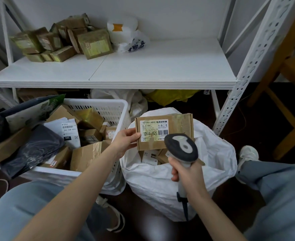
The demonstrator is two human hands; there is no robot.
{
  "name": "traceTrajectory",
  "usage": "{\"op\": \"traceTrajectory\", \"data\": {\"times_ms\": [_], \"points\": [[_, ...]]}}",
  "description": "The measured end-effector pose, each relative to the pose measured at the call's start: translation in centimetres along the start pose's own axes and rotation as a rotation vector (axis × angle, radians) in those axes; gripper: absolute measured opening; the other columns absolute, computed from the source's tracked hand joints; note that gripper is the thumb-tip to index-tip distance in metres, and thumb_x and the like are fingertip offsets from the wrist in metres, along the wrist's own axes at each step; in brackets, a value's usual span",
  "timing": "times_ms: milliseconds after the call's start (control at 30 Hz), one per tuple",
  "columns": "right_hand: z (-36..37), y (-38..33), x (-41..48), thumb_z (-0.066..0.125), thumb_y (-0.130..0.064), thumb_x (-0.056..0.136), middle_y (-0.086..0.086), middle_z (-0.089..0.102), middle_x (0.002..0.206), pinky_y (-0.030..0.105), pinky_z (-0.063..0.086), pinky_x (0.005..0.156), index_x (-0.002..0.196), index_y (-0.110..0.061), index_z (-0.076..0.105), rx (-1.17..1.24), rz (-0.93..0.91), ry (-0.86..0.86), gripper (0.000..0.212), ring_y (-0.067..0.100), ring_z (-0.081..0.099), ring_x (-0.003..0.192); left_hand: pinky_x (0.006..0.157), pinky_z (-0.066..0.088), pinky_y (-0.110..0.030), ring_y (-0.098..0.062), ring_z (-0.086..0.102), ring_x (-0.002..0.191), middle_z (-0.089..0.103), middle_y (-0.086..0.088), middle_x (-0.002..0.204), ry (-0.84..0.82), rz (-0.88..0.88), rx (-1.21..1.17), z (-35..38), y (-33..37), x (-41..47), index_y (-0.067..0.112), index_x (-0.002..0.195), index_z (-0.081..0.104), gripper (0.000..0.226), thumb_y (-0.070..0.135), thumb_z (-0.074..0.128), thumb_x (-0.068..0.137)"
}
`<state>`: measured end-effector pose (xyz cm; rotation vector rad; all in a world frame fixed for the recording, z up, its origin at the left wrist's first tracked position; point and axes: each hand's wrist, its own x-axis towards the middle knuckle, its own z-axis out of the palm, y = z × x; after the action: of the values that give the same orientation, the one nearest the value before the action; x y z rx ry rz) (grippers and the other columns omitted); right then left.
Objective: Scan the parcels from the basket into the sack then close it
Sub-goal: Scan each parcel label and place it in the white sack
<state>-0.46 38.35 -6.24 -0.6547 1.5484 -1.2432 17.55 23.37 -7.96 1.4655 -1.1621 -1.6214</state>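
scanner overlapping box corner, basket beside sack

"12V4A 48W" and Chinese characters are printed atop the white label of the cardboard box, with "12V4A" and a number ending "525" set large beside a barcode. "060-068-A05" and a white-on-black "060" can be read on the white mailer in the basket; other print is too small.

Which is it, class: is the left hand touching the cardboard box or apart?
Touching. The head view shows the left hand pinching the cardboard box at its left edge.
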Motion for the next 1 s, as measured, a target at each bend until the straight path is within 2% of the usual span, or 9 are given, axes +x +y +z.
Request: {"op": "traceTrajectory", "data": {"times_ms": [167,533,600,700,800,900,1000], "points": [[0.5,0.7,-1.3,0.073,-0.017,0.081,0.0,0.059,0.049,0.021,0.048,0.049,0.074,0.001,0.066,-0.034,0.021,-0.002,0.021,0.009,0.056,0.045,0.084,0.055,-0.035,-0.022,0.067,0.094,0.07,-0.008,0.105,0.028,0.002,0.015,-0.1,-0.5,0.2,0.0,0.129,0.055,0.036,0.003,0.057,0.093],[0.4,0.8,-1.4,0.07,-0.014,0.082,-0.003,0.052,0.043,0.025,0.049,0.051,0.06,-0.003,0.06,-0.077,0.033,0.007,0.027,0.005,0.051,0.041,0.09,0.053,-0.038,-0.021,0.066,0.098,0.07,-0.004,0.104,0.028,-0.001,0.06,0.5,-0.7,0.7,0.003,0.13,0.054,0.035,0.008,0.054,0.096],[0.2,0.5,-1.1,0.07,-0.014,0.082,-0.002,0.053,0.045,0.023,0.048,0.05,0.062,-0.003,0.061,-0.044,0.041,0.022,0.025,0.006,0.051,0.042,0.091,0.053,-0.04,-0.021,0.066,0.099,0.07,-0.004,0.105,0.048,0.004,0.075,0.5,-0.4,1.2,0.004,0.131,0.054,0.036,0.01,0.055,0.096],[-0.2,-0.4,0.5,0.071,-0.012,0.083,0.001,0.057,0.049,0.021,0.046,0.046,0.072,0.001,0.065,0.034,0.051,0.081,0.018,0.008,0.052,0.043,0.083,0.056,-0.035,-0.017,0.068,0.094,0.07,-0.004,0.105,0.084,0.046,0.128,1.0,0.5,2.2,0.005,0.129,0.056,0.034,0.015,0.055,0.097],[-0.5,-1.3,2.9,0.071,-0.011,0.083,0.005,0.056,0.054,0.02,0.044,0.043,0.082,0.004,0.064,0.072,0.057,0.104,0.017,0.008,0.049,0.04,0.077,0.057,-0.032,-0.015,0.067,0.086,0.07,-0.004,0.103,0.14,0.104,0.269,2.8,1.3,3.7,0.007,0.122,0.06,0.028,0.017,0.056,0.096],[-0.6,-1.5,5.6,0.071,-0.011,0.083,0.005,0.058,0.056,0.021,0.046,0.045,0.084,0.001,0.064,0.051,0.075,0.12,0.015,0.008,0.05,0.041,0.085,0.054,-0.036,-0.02,0.065,0.096,0.067,-0.004,0.114,0.205,0.237,0.627,4.6,1.6,6.4,0.012,0.126,0.059,0.037,0.024,0.06,0.092],[-0.7,-1.3,7.9,0.073,-0.014,0.082,0.005,0.06,0.059,0.024,0.046,0.048,0.084,-0.001,0.065,0.043,0.099,0.133,0.016,0.01,0.053,0.045,0.091,0.052,-0.041,-0.025,0.063,0.106,0.065,-0.008,0.122,0.196,0.29,0.77,6.5,1.5,9.2,0.014,0.137,0.049,0.048,0.023,0.061,0.091]]}}
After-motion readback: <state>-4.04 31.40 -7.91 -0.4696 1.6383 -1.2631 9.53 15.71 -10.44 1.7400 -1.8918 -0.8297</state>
